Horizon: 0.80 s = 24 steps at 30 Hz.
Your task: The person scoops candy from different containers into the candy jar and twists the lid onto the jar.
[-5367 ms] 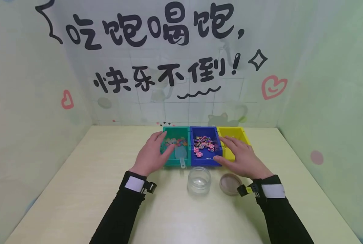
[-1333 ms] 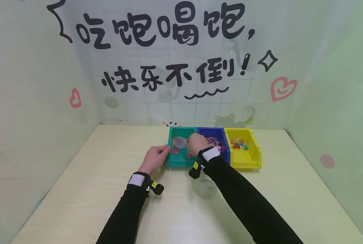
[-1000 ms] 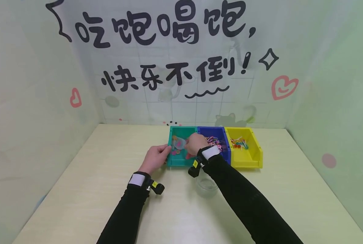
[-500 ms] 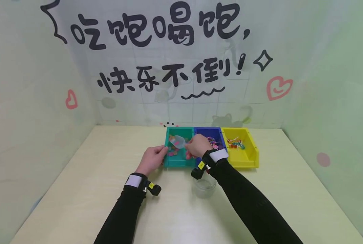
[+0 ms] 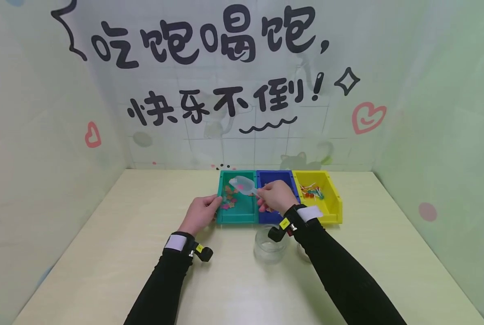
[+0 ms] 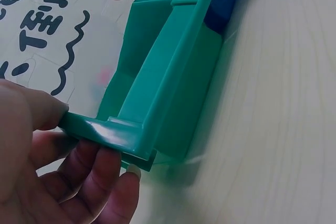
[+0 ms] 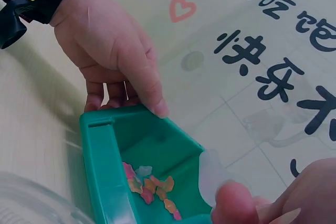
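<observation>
My left hand (image 5: 200, 214) grips the left wall of the green bin (image 5: 245, 211), thumb over the rim and fingers outside, as the left wrist view also shows. With bent fingers my right hand (image 5: 278, 197) holds the handle of a translucent scoop (image 5: 243, 184). The scoop's bowl hangs over the green bin, and a pinkish piece shows through it. Small colourful gummy-like pieces (image 7: 148, 188) lie on the bin's floor. Below the right wrist stands a clear open jar (image 5: 268, 250), partly covered by the wrist camera.
A blue bin (image 5: 275, 174), partly behind my right hand, adjoins the green one. Beside it a yellow bin (image 5: 328, 211) holds small lollipop-like sticks (image 5: 313, 191). A round lid (image 5: 303, 253) peeks out beside my right sleeve. A printed backdrop (image 5: 160, 149) rises behind the table.
Both hands were first spread over the bins, with the scoop lying in the green one. My left hand took the bin's wall; my right hand took the scoop, worked among the pieces, and now lifts it.
</observation>
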{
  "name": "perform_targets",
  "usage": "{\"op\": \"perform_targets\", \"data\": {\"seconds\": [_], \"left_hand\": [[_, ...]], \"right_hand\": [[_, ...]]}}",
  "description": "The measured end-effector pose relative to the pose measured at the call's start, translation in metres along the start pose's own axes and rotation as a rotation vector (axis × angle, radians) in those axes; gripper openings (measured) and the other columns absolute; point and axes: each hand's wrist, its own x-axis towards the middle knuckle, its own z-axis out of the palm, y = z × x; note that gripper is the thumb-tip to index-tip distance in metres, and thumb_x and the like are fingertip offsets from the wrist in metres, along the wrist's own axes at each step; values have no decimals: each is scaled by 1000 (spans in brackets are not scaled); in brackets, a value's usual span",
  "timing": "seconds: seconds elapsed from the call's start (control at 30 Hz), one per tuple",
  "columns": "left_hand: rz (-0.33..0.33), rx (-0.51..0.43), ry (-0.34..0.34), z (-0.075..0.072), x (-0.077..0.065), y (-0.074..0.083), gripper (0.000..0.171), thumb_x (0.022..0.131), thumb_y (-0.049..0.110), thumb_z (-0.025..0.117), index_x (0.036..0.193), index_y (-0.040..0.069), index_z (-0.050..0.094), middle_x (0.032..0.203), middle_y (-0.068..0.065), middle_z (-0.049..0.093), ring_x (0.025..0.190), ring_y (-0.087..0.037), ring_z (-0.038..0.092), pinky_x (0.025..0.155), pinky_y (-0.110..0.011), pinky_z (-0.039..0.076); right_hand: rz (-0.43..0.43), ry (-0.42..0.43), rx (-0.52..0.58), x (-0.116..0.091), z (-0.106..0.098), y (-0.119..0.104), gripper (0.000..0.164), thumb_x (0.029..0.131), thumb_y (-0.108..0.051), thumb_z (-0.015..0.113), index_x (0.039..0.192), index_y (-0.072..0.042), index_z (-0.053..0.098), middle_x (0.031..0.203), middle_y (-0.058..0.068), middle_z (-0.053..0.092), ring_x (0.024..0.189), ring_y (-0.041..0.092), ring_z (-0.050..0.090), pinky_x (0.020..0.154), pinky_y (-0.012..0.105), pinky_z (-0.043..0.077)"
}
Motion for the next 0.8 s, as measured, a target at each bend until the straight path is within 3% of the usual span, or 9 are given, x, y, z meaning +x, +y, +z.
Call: {"op": "perform_targets", "data": {"seconds": [0.4, 0.67, 0.8], "left_hand": [[9, 18, 7, -1, -1, 1, 45, 115, 38, 57, 147, 11, 71, 92, -9, 66, 79, -21, 56, 68, -28, 46], [-14, -1, 0, 1, 0, 1, 46, 115, 39, 57, 150, 12, 69, 100, -12, 68, 82, -23, 57, 70, -29, 47], [-9, -5, 5, 2, 1, 0, 46, 115, 39, 58, 149, 12, 69, 95, -10, 66, 81, -22, 57, 70, -29, 48]], "right_hand": [[29, 22, 136, -6, -11, 15, 29, 115, -24, 60, 122, 2, 70, 82, 7, 66, 62, 13, 63, 57, 21, 47], [11, 51, 98, -9, -20, 21, 35, 116, -29, 57, 121, 2, 73, 83, 6, 62, 68, 17, 56, 59, 22, 46], [17, 59, 107, -12, -26, 23, 39, 117, -34, 55, 117, 0, 73, 79, 3, 56, 69, 18, 52, 61, 25, 42]]}}
